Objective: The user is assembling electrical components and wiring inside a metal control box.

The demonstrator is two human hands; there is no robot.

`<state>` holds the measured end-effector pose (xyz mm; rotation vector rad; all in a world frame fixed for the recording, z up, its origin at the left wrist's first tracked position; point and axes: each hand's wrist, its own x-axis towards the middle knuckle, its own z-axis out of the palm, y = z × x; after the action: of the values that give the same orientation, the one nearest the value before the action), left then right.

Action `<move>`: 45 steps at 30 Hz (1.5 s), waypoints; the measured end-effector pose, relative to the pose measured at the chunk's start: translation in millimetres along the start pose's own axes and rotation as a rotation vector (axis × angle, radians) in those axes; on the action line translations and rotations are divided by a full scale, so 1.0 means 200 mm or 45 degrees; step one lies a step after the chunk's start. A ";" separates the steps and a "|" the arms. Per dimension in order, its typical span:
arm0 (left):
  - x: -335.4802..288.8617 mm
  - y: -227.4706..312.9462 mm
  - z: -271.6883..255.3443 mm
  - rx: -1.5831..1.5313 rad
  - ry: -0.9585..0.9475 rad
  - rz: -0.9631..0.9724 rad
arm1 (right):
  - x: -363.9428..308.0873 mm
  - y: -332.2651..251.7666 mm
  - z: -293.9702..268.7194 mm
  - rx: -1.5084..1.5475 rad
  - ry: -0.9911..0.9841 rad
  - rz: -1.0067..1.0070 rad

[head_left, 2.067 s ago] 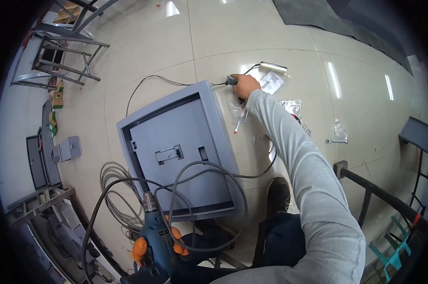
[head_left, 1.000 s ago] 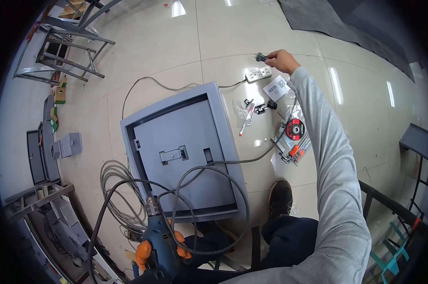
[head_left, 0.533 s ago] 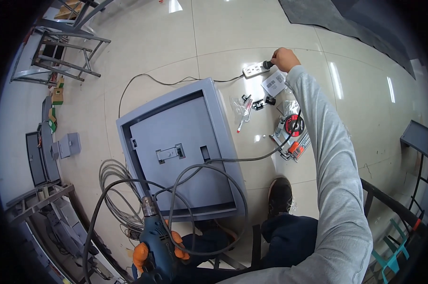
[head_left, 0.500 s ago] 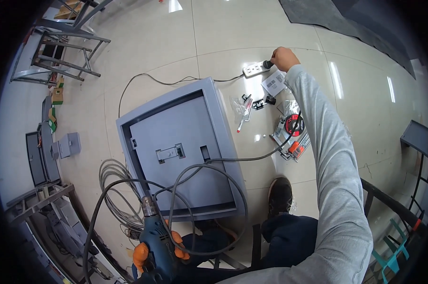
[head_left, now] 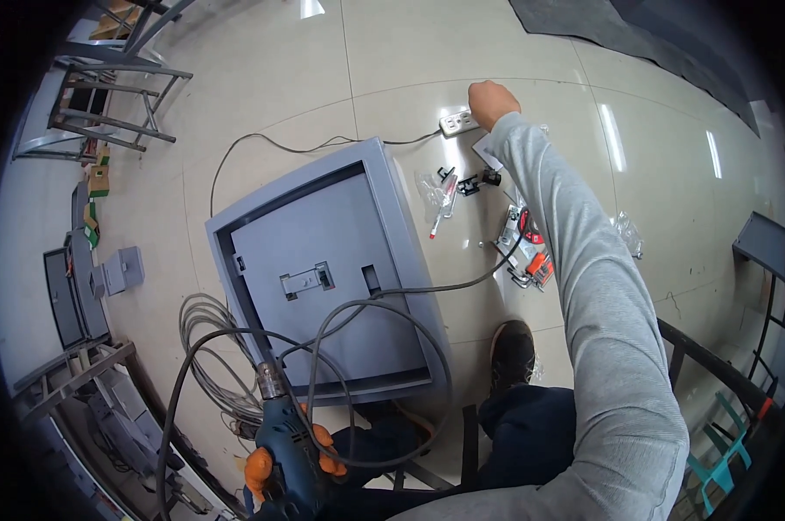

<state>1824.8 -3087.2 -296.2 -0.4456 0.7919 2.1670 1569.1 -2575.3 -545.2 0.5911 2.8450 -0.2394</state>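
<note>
My left hand (head_left: pixel 326 449), in an orange glove, grips a blue power drill (head_left: pixel 290 443) at the lower left. The drill's metal chuck (head_left: pixel 271 380) points up and away, and dark cable loops around it. At the end of my outstretched right arm, my bare right hand (head_left: pixel 493 102) is closed at the right end of a white power strip (head_left: pixel 458 122) on the floor. The black plug in its fingers is hidden by the hand now; the earlier frame shows it. Between my hands lies a large grey metal cabinet (head_left: pixel 323 208) with a recessed panel.
Coiled grey cable (head_left: pixel 203 326) lies at the cabinet's left. A marker (head_left: pixel 440 217), black clips (head_left: pixel 469 185) and packaged orange-and-red hardware (head_left: pixel 531 252) rest on the floor to its right. My shoe (head_left: pixel 513 352) is beside the cabinet. A metal stand (head_left: pixel 114 108) occupies the far left.
My right hand has moved left and slightly away, over the right end of the power strip, covering the plug. My left hand and the drill stay in place.
</note>
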 end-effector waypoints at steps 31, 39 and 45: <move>-0.17 -0.41 0.85 0.411 -0.862 0.222 | -3.48 0.13 -1.19 1.301 1.462 0.151; 0.07 -0.49 1.15 0.463 -0.787 0.178 | -3.76 0.10 -0.91 1.204 1.187 0.309; 0.48 -0.56 0.82 0.764 -0.409 0.042 | -3.68 0.03 -0.72 1.001 1.125 0.274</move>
<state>1838.7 -2868.5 -268.8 0.2162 1.2004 1.8407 2203.2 -2813.7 -221.3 1.4347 3.3619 -1.3963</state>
